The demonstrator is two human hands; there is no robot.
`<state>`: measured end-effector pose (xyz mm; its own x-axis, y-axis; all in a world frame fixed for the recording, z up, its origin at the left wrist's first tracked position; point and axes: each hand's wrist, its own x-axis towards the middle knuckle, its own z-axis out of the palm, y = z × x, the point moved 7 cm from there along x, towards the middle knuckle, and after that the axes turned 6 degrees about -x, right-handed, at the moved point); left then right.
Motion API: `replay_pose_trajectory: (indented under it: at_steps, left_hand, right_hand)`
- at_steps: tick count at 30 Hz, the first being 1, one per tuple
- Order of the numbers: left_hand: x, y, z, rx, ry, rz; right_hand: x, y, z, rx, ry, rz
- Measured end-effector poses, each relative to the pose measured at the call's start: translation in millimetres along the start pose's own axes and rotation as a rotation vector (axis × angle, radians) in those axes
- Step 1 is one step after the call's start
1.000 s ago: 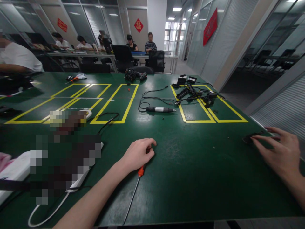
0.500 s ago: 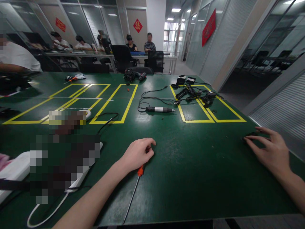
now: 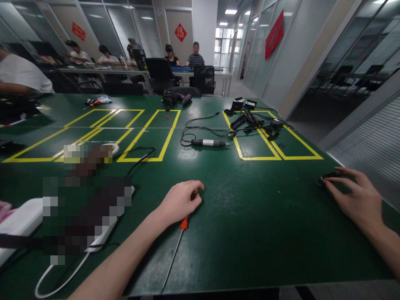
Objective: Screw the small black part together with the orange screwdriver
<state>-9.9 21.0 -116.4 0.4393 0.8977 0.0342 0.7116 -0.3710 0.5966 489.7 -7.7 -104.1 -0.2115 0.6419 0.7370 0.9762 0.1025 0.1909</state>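
Indoors, green table (image 3: 250,216): left hand (image 3: 179,202) fingers curl around screwdriver (image 3: 178,246); right hand (image 3: 359,200) splayed.

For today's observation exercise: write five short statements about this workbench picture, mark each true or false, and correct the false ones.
1. The left hand is closed over the handle of a screwdriver lying on the table. True.
2. The screwdriver's shaft points away from the person, toward the far chairs. False: it runs back toward the near table edge.
3. The right hand has its fingers spread, fingertips on a small dark object. True.
4. The table top is bare wood. False: it is green, with yellow tape rectangles.
5. A corded pen-shaped tool lies between the two hands. False: it lies farther off, beyond both hands.
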Motion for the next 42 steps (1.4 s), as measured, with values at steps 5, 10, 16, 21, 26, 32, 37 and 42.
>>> replay_pose_trajectory:
  at_steps: [5, 10, 16, 21, 26, 32, 37, 42]
  left_hand:
    - [0, 1, -0.4, 0.011, -0.009, -0.004]
    - [1, 0, -0.4, 0.019, -0.004, -0.006]
    - [0, 0, 0.0, 0.013, 0.001, 0.006]
    - [1, -4, 1.8, 0.012, 0.005, 0.005]
    - [2, -4, 0.9, 0.008, 0.004, 0.007]
    - [0, -2, 0.4, 0.008, -0.005, 0.015]
    - [0, -2, 0.7, 0.01, -0.009, 0.007]
    - [0, -1, 0.0, 0.01, -0.005, -0.005]
  right_hand:
    - [-1, 0, -1, 0.044, 0.0, 0.03]
    - [0, 2, 1, 0.071, 0.01, 0.047]
    - [1, 2, -2, 0.059, 0.014, 0.098]
    - [-1, 4, -1, 0.051, 0.01, 0.108]
    - [3, 0, -2, 0.019, -0.004, 0.106]
    - [4, 0, -3, 0.026, -0.046, 0.143]
    - [3, 7, -2, 0.166, 0.019, 0.183]
    - [4, 6, -2, 0.17, 0.037, 0.153]
